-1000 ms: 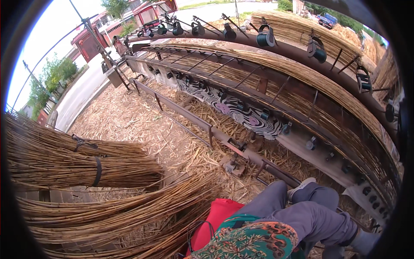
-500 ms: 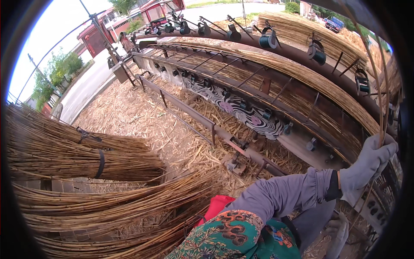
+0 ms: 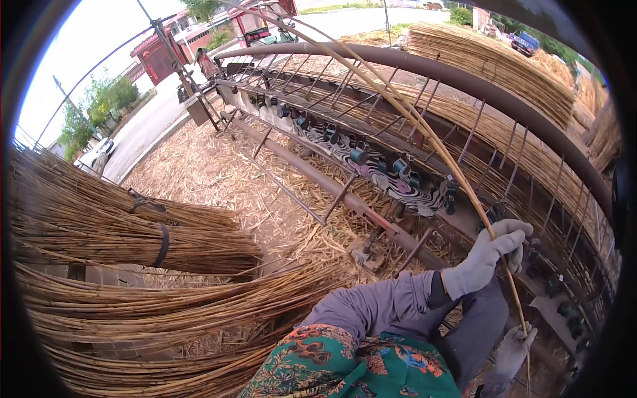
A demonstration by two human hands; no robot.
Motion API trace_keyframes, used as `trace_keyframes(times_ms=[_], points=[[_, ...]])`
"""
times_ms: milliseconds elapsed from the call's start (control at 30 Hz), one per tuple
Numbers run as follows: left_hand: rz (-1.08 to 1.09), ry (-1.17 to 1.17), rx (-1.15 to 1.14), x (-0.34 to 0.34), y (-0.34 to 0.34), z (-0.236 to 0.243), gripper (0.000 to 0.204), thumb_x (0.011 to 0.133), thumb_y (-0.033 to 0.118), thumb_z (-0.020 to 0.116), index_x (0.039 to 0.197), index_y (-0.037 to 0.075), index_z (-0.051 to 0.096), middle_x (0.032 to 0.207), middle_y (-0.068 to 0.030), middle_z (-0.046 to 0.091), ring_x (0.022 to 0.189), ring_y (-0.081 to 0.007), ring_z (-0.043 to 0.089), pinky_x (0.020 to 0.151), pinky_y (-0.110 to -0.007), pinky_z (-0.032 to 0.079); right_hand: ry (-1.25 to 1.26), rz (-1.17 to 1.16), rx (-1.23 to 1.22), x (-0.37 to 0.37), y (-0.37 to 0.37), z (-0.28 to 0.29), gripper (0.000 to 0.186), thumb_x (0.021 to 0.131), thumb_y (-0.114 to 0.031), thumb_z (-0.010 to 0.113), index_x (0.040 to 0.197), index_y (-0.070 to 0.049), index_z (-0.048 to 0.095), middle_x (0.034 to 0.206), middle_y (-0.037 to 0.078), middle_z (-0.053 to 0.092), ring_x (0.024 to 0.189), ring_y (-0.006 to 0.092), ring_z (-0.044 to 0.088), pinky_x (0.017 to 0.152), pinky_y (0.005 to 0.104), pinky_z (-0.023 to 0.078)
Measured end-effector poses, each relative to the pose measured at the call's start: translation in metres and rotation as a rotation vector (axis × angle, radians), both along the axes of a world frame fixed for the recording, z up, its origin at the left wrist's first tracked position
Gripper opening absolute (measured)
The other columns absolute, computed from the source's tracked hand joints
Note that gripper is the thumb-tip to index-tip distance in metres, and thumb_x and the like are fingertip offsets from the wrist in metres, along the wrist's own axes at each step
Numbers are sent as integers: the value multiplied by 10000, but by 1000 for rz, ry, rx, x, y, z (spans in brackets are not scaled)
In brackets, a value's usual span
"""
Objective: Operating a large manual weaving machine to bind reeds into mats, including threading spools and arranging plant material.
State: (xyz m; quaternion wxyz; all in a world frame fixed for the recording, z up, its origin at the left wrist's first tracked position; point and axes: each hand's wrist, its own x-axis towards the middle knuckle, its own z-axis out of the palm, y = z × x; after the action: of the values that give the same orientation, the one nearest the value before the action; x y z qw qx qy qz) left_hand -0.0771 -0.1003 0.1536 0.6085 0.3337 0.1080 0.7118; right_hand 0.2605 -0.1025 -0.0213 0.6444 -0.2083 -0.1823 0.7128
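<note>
Grey-gloved, my left hand (image 3: 488, 259) closes around a pair of long, thin reed stalks (image 3: 428, 129) at the right. The stalks slant from the upper left, over the rack, down to the lower right. Near their lower end, my right hand (image 3: 515, 350), also gloved, has its fingers closed on the same stalks by my knee. A long brown metal weaving frame (image 3: 298, 147) stretches away beyond my hands. Dark green, spool-like bobbins (image 3: 359, 154) hang in a row along its near side, and thin rods (image 3: 470, 132) stick up across it.
To the left lie thick tied reed bundles (image 3: 86, 232) and loose reeds (image 3: 166, 312). Straw litter (image 3: 199, 179) covers the ground. Behind the frame is a large reed stack (image 3: 491, 69). A low metal rail (image 3: 298, 166) runs along the frame's near side.
My left hand has come left and down, tilting the stalks from near upright to a long slant over the frame. The bobbins have shifted from the upper pipe to the frame's near side.
</note>
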Motion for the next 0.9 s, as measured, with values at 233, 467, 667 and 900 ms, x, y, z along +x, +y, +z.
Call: trace_keyframes(times_ms=[233, 467, 667, 900], points=[[70, -75, -123, -44, -14, -19, 336, 1031, 269, 431, 1201, 1, 543, 658, -15, 510, 580, -106, 497, 648, -276, 487, -132, 0, 8, 9, -1, -2, 390, 1040, -195, 437, 1387, -17, 454, 1257, 92, 604, 886, 123, 623, 955, 309, 521], [160, -129, -281, -100, -29, -58, 363, 1032, 341, 432, 1215, 46, 538, 738, 1, 550, 672, -121, 521, 754, -347, 485, -232, -271, -79, 72, 7, -27, 397, 1035, -145, 433, 1419, -40, 433, 1358, 84, 546, 1004, 130, 620, 967, 284, 499], [142, -163, -482, -145, -36, -113, 355, 1021, 345, 465, 1169, 43, 578, 755, 17, 599, 628, -118, 558, 752, -376, 495, -251, -221, -275, 123, 11, -37, 461, 1025, -95, 408, 1477, -44, 334, 1464, 74, 435, 1216, 133, 541, 870, 219, 510], [454, -241, -505, -182, -35, -134, 298, 1009, 334, 495, 1101, 66, 589, 727, 24, 570, 625, -120, 546, 692, -362, 524, -518, -423, -39, 197, 35, -24, 461, 1017, -125, 431, 1455, -6, 352, 1467, 68, 432, 1210, 122, 542, 795, 177, 511]])
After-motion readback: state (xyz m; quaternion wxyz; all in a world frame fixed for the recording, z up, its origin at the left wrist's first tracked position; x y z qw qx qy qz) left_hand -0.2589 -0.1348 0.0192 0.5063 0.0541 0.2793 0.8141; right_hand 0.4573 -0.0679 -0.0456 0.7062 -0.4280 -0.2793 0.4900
